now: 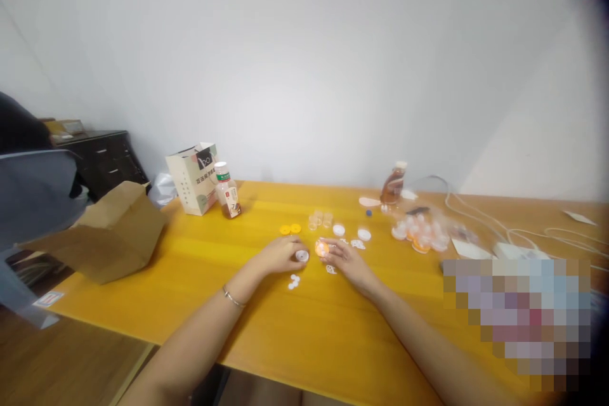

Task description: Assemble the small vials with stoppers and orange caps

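My left hand [284, 254] has its fingers closed around a small white round cap-like piece [302, 256]. Close beside it, my right hand [347, 260] grips an orange round piece [321, 248] between thumb and fingers; the two pieces are apart. Two yellow discs [290, 229] lie just beyond my left hand. Clear cylindrical cups [320, 220] stand farther back, with white round caps [339, 229] to their right. Thin white cut-out pieces [358, 244] rest near my right hand. Several small white discs [294, 281] lie on the near side of my left hand.
The yellow wooden table [266, 336] runs along a wall. At left are an open cardboard box [114, 228], a paper bag [190, 181] and a drink bottle [231, 193]. At right are a brown bottle [392, 185], a heap of white-and-orange round pieces [421, 233] and white cables [495, 222].
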`<state>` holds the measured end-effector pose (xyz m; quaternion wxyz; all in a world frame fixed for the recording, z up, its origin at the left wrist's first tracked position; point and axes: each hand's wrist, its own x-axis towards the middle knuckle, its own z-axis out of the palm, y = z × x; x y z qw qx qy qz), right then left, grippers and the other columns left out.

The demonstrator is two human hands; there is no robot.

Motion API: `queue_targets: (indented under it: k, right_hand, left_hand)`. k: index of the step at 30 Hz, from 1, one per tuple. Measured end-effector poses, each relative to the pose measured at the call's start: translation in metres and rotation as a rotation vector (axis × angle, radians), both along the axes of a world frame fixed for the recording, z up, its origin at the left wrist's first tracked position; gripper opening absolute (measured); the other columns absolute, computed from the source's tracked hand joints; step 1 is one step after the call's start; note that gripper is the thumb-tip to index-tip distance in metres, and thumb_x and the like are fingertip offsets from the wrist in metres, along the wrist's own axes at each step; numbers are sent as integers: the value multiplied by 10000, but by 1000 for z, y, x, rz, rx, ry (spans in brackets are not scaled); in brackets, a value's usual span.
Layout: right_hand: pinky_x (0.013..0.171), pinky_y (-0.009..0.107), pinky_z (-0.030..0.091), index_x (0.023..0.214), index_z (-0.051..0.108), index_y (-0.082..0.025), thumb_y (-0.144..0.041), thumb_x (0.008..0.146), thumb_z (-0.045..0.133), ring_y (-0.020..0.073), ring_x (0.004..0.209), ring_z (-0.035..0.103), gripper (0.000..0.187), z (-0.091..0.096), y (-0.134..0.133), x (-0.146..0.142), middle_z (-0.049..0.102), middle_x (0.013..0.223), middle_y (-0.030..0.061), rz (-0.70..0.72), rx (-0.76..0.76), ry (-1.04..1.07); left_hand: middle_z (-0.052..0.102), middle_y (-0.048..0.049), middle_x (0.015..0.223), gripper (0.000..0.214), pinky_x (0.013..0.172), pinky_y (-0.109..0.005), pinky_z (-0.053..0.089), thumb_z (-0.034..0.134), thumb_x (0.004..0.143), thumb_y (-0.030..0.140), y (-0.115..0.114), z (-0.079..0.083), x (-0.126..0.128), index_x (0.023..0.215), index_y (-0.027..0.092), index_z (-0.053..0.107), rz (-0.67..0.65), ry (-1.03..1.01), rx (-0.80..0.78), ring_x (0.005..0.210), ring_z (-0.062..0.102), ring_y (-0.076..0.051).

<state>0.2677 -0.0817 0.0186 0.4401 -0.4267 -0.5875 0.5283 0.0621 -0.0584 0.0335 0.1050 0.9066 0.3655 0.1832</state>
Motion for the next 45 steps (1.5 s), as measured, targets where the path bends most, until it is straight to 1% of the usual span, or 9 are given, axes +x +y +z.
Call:
queue_targets:
  k: [3, 8, 11, 15, 21, 31, 36, 41, 45]
  right_hand:
    - [769, 352, 454, 1002, 535, -208, -303, 643, 618, 192, 793, 611, 381, -1, 2, 0, 631, 780, 21, -24, 17, -16]
    - [826, 383, 448, 1006, 527, -209, -316, 656, 612, 218, 898, 595, 375, -5, 6, -1, 646, 882, 50, -112, 55, -17]
    - [832, 399, 454, 1006, 525, -224, -328, 654, 618, 224, 906, 600, 379, -8, 7, -3, 654, 876, 43, -121, 76, -14]
    - [825, 404, 464, 999, 535, -219, -338, 643, 635, 227, 885, 615, 388, -10, 5, -6, 665, 869, 52, -100, 96, -1]
    - [841, 396, 459, 996, 538, -220, -322, 649, 630, 213, 885, 618, 373, -10, 4, -8, 668, 879, 49, -110, 115, 10]
    - [832, 408, 464, 1048, 539, -254, -271, 670, 599, 219, 900, 616, 384, -9, -1, -8, 675, 910, 32, -87, 149, -54]
    - [875, 417, 437, 950, 616, -237, -252, 652, 604, 239, 964, 588, 299, -10, -1, -12, 658, 986, 41, -86, 153, -25]
    - [907, 414, 414, 970, 627, -235, -278, 667, 596, 235, 991, 572, 307, -11, -4, -16, 636, 1049, 33, -102, 157, 9]
    - [866, 439, 438, 966, 638, -262, -327, 700, 569, 245, 936, 591, 282, -12, -4, -16, 665, 977, 7, -134, 155, -28]
  left_hand:
    - [565, -28, 782, 143, 696, -247, 417, 537, 715, 251, 8, -10, 1, 799, 152, 597, 30, -116, -131, 725, 528, -136]
    - [578, -87, 994, 347, 780, -270, 440, 555, 744, 281, 19, -19, 6, 1053, 134, 502, -16, -634, -509, 860, 570, -146]
    - [557, -103, 1056, 381, 833, -298, 431, 601, 717, 289, 18, -19, 10, 1051, 139, 499, -51, -772, -597, 902, 573, -153]
    - [553, -104, 1066, 383, 836, -313, 438, 627, 697, 283, 14, -16, 14, 1029, 144, 499, -59, -824, -628, 906, 584, -159]
    - [590, -102, 1004, 353, 830, -331, 450, 617, 709, 261, 6, -11, 18, 1020, 135, 507, -43, -756, -565, 897, 594, -175]
    - [632, -72, 920, 289, 734, -279, 484, 568, 745, 290, -8, -9, 29, 998, 150, 568, 41, -550, -194, 792, 603, -149]
    - [643, -57, 889, 265, 722, -256, 485, 553, 753, 308, -9, -11, 32, 964, 154, 592, 94, -546, -128, 766, 604, -136]
    - [653, -59, 856, 251, 720, -264, 482, 535, 763, 305, -9, -13, 34, 948, 149, 601, 147, -546, -95, 746, 605, -140]
    - [638, -61, 874, 262, 744, -264, 469, 537, 761, 287, -9, -12, 32, 979, 152, 591, 118, -525, -53, 757, 594, -135]
